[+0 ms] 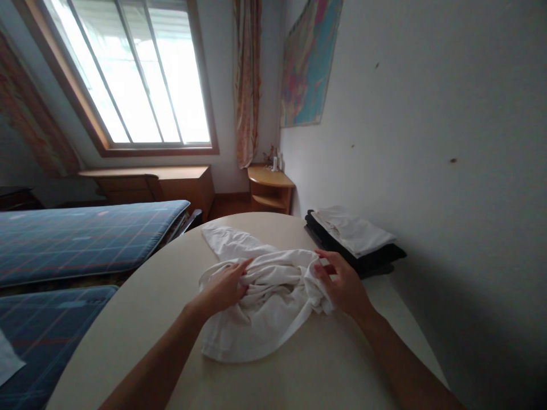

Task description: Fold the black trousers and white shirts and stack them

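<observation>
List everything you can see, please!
Round table: one, cream, centre
Crumpled cloth: one, white, on table
Folded stack: one, white over black, table's right
Mattresses: two, blue plaid, left
Window: one, brown-framed, upper left
Curtains: two, orange patterned, beside window
Walls: two, whitish, ahead and right
Poster: one, blue and pink, right wall
Wall spots: three, dark, right
Desk: one, brown, under window
Corner stand: one, brown, beyond table
Small items: several, unclear, on stand
Cut-off item: one, white, lower-left edge
Hands: two, bare, both on cloth
Forearms: two, bare, lower centre

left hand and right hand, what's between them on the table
Bunched folds of the white cloth lie on the round table between the left hand and the right hand, as the head view shows.
</observation>
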### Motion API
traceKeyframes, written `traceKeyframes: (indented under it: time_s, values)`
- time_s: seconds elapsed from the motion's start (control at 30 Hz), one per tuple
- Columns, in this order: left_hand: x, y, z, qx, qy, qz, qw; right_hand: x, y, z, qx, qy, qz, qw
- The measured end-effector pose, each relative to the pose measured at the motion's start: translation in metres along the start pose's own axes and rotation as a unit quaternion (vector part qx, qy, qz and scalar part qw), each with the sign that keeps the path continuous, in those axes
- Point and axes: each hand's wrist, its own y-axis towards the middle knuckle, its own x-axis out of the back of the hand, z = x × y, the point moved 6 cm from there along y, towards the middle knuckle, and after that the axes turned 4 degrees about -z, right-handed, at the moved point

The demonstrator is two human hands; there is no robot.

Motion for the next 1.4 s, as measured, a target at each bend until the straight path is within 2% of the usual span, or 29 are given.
traceKeyframes:
  time_s: [0.13,0.27,0.3,0.37,0.47,0.53,0.6,0.7,0.8,0.9,1.03,1.17,1.3,1.4]
  values:
    - [0.008,-0.006,-0.009,0.013,-0.012,0.071,0.997,-0.023,-0.009,0.010,0.052,-0.049,0.124,0.990]
    - [0.008,-0.013,-0.013,0.050,-0.078,0.184,0.978,-0.034,-0.015,0.015,0.057,-0.056,0.190,0.979]
    - [0.010,-0.013,-0.013,0.059,-0.072,0.181,0.979,-0.034,-0.015,0.016,0.057,-0.045,0.194,0.978]
    - [0.017,-0.010,-0.014,0.052,-0.032,0.123,0.990,-0.032,-0.015,0.018,0.054,-0.025,0.189,0.980]
    - [0.024,-0.007,-0.023,0.000,0.034,0.039,0.999,-0.026,-0.012,0.018,0.044,-0.024,0.163,0.985]
    - [0.022,-0.007,-0.026,-0.016,0.062,0.035,0.997,-0.021,-0.009,0.018,0.044,-0.028,0.136,0.989]
    - [0.022,-0.005,-0.024,0.002,0.079,0.027,0.997,-0.015,-0.006,0.018,0.045,-0.022,0.101,0.994]
    - [0.027,-0.003,-0.020,0.032,0.067,-0.019,0.997,-0.002,-0.003,0.014,0.033,-0.010,0.024,0.999]
    - [0.027,-0.003,-0.026,-0.011,0.036,-0.046,0.998,0.008,-0.003,0.010,0.009,0.008,-0.038,0.999]
    - [0.018,-0.003,-0.036,-0.063,0.051,-0.019,0.997,0.015,-0.004,0.008,-0.021,0.052,-0.067,0.996]
    - [0.012,-0.003,-0.039,-0.039,0.072,0.044,0.996,0.021,-0.002,0.006,-0.045,0.117,-0.071,0.990]
    - [0.022,-0.003,-0.039,-0.043,-0.028,0.058,0.997,0.024,-0.001,0.000,-0.055,0.173,-0.063,0.981]
    - [0.035,-0.006,-0.047,-0.052,-0.103,-0.020,0.993,0.019,-0.003,0.001,-0.046,0.203,-0.031,0.978]
    - [0.035,-0.009,-0.069,-0.111,-0.139,-0.077,0.981,0.010,-0.007,0.018,0.023,0.219,0.004,0.975]
